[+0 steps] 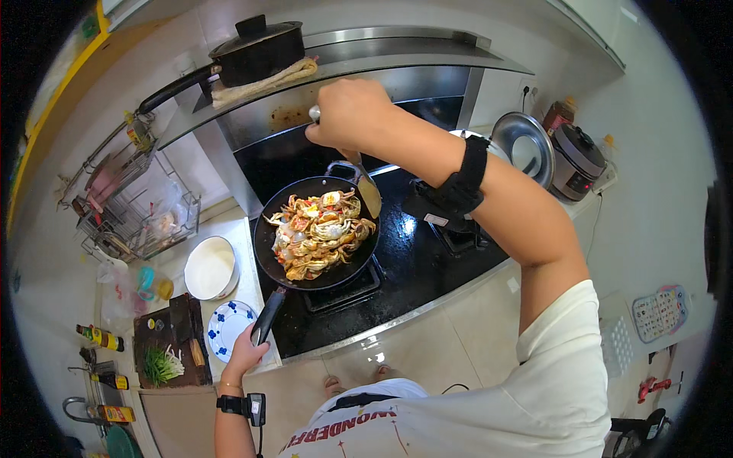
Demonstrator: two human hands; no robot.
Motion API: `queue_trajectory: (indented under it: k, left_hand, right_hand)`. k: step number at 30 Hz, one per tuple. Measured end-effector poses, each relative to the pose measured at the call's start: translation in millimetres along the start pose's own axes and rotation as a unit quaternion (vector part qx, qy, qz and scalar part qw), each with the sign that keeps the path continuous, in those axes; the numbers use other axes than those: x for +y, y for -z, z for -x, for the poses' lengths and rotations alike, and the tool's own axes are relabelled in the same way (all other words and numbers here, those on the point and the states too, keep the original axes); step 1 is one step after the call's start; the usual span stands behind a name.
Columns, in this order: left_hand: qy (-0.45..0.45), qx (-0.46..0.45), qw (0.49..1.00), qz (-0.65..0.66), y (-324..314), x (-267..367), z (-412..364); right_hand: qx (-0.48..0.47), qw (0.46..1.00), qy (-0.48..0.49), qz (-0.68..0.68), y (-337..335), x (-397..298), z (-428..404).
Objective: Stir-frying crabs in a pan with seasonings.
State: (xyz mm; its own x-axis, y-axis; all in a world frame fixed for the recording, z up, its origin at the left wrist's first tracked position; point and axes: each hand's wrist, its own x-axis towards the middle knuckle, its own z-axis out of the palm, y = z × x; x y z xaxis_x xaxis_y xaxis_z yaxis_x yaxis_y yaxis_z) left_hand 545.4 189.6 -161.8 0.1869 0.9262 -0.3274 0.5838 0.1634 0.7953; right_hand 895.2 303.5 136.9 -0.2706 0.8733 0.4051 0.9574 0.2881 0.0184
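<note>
A black wok (pixel 366 252) sits on the left burner, heaped with cut crabs (pixel 323 232) in a reddish coating with bits of red. Its dark handle (pixel 269 315) points towards me, and my left hand (pixel 246 352) is wrapped around the end. Above the wok's far side, my right hand (pixel 349 114) grips the handle of a metal spatula (pixel 369 194). The spatula's blade hangs down at the wok's right rim; whether it touches the rim I cannot tell. Most of its handle is hidden by my hand.
Left of the stove stand a white bowl (pixel 211 269), a blue-patterned plate (pixel 229 329) and a cutting board (pixel 197 320) with chopped scallions (pixel 160 366) and a cleaver (pixel 181 318). A lidded black pot (pixel 260 54) rests on the range hood. A rice cooker (pixel 575 163) and steel lid (pixel 524 151) are right.
</note>
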Motion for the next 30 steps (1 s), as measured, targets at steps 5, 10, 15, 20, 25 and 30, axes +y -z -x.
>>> queue_trajectory:
  k: [5,10,15,20,25,30]
  left_hand:
    - [-0.002,0.001,1.000,0.003,1,2,1]
    - [-0.028,-0.019,0.999,0.016,-5,-4,-6]
    - [-0.038,-0.016,0.999,0.010,-1,3,1]
    - [-0.032,-0.028,0.999,0.011,0,-5,-4]
    - [-0.042,-0.014,0.999,-0.012,-1,-10,-6]
    - [-0.068,-0.004,0.998,-0.019,-2,-15,-10]
  right_hand:
    - [-0.136,0.979,-0.110,-0.102,-49,49,-2]
    - [-0.120,0.738,-0.329,-0.577,-156,199,71]
    - [-0.025,0.557,-0.355,-0.750,-222,128,146]
    - [0.052,0.582,-0.336,-0.738,-202,56,163]
    - [0.046,0.757,-0.196,-0.622,-144,27,172]
    - [0.020,0.934,0.008,-0.356,-99,-14,195]
